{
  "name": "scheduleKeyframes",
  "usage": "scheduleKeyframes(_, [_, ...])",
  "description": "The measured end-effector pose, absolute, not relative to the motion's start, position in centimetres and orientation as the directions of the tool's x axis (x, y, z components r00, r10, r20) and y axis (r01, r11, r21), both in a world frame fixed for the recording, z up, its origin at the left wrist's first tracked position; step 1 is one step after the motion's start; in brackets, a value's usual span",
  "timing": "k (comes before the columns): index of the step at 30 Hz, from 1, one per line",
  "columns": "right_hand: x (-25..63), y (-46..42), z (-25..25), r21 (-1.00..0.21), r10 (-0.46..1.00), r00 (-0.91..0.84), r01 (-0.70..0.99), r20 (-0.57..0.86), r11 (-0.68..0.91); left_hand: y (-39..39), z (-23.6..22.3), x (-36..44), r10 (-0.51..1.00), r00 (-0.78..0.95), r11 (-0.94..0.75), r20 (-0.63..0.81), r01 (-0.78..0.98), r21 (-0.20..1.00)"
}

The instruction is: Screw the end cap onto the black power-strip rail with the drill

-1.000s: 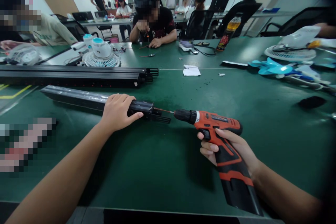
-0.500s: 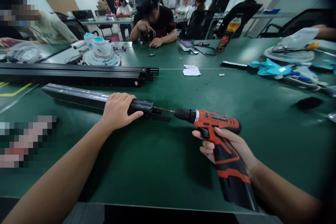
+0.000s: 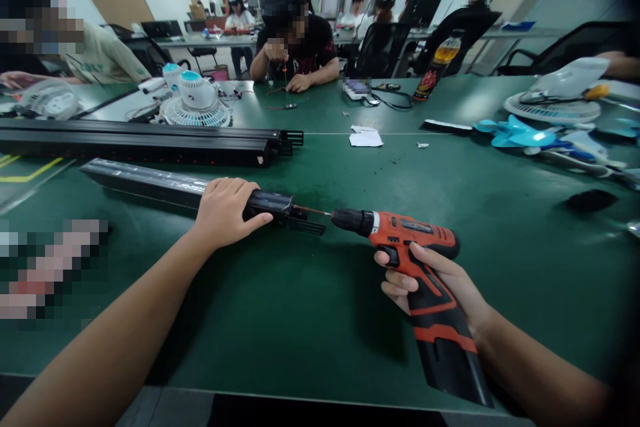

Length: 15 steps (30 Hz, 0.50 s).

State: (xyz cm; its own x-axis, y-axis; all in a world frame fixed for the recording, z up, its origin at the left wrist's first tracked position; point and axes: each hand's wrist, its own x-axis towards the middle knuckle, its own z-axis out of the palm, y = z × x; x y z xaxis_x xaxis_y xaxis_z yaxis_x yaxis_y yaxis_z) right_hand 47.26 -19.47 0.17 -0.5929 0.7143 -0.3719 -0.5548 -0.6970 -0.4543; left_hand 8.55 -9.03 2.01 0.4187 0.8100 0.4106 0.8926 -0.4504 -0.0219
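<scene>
A long black rectangular bar (image 3: 150,181) lies on the green table, with my left hand (image 3: 226,212) wrapped over it near its right end. Black slotted prongs (image 3: 310,225) stick out from that end. My right hand (image 3: 440,273) grips an orange and black cordless drill (image 3: 410,230) by its handle, the index finger at the trigger. From the drill's chuck a long thin bit (image 3: 315,211) reaches left to the bar's end. Where the tip sits inside the end is hidden.
More black bars (image 3: 200,145) lie behind the held one. White fan parts (image 3: 196,103) stand at the back left. Paper scraps (image 3: 366,137), a drink bottle (image 3: 435,70) and blue fan blades (image 3: 523,133) are farther back and right. A person (image 3: 295,47) works across the table.
The index finger of my right hand has drawn back closer against the trigger. The drill, the bar and my left hand keep nearly the same place; the view shifts slightly.
</scene>
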Motion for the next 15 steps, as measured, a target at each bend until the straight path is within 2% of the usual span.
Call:
scheduleKeyframes(11, [47.12, -19.27, -0.38, -0.487, 0.746, -0.556, -0.569, -0.366, -0.662, -8.91, 1.93, 8.58, 0.815, 0.411, -0.435, 0.409, 0.900, -0.037])
scheduleKeyframes(15, [47.02, -19.08, -0.44, -0.498, 0.788, -0.489, -0.611, -0.374, -0.615, -8.82, 1.86, 8.51, 0.814, 0.403, -0.433, 0.419, 0.901, -0.026])
